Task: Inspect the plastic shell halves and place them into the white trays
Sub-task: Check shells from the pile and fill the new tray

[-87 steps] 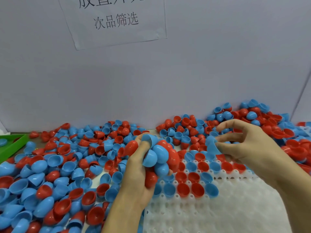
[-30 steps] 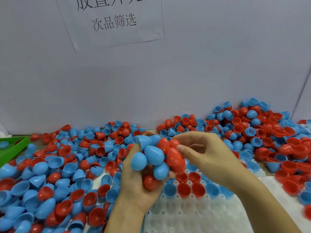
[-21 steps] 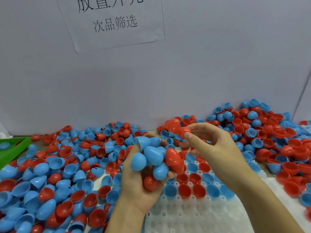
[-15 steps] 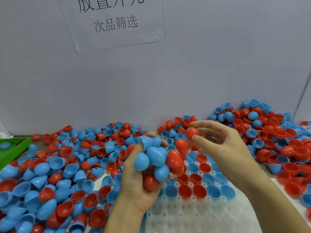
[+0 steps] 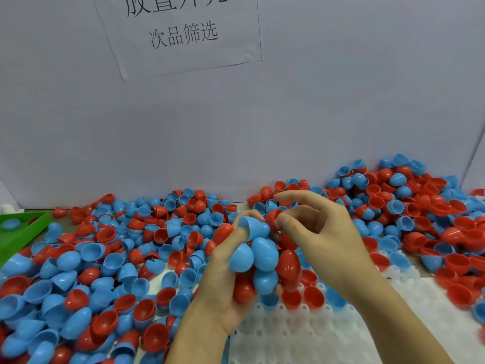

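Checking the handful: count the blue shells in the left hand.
4 blue shells in the left hand: one at the thumb tip, two side by side below, one beneath those. More may hide behind the red shells.

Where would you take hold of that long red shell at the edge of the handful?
Probably by its rounded sides, coming from the right. The long red shell stands nearly upright on the outer edge of the cluster in the left hand, so that flank is exposed; blue shells block its other side.
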